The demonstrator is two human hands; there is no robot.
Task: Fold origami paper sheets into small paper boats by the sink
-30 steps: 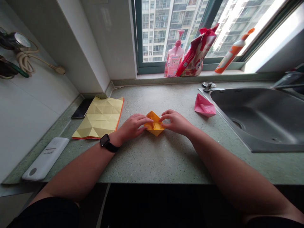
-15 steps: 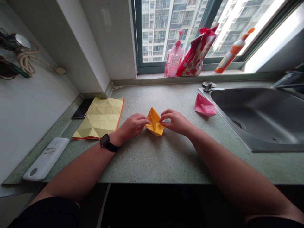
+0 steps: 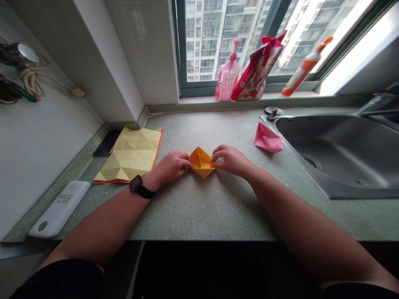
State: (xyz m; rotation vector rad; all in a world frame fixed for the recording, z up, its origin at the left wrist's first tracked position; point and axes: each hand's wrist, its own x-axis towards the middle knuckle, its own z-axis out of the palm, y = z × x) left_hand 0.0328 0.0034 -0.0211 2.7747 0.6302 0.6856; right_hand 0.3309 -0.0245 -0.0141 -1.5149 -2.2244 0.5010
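An orange paper boat [image 3: 203,171] sits on the speckled counter between my hands, its hollow spread and facing up. My left hand [image 3: 174,166] pinches its left corner between thumb and fingers. On the opposite corner my right hand [image 3: 229,159] has a similar pinch, thumb below and fingers curled above. The underside of the boat is hidden. A folded pink paper boat [image 3: 268,139] lies apart to the right, beside the sink.
Creased yellow paper [image 3: 131,153] with orange sheets beneath lies left, over part of a black phone [image 3: 107,143]. A white power bank [image 3: 60,209] lies nearer me. The steel sink [image 3: 343,153] is at right. A pink pump bottle [image 3: 228,77], red bag [image 3: 257,72] and orange bottle [image 3: 302,70] line the sill.
The orange paper boat has opened wider, its hollow now showing and its far peak lower. My fingers have shifted from its inside to its two side corners.
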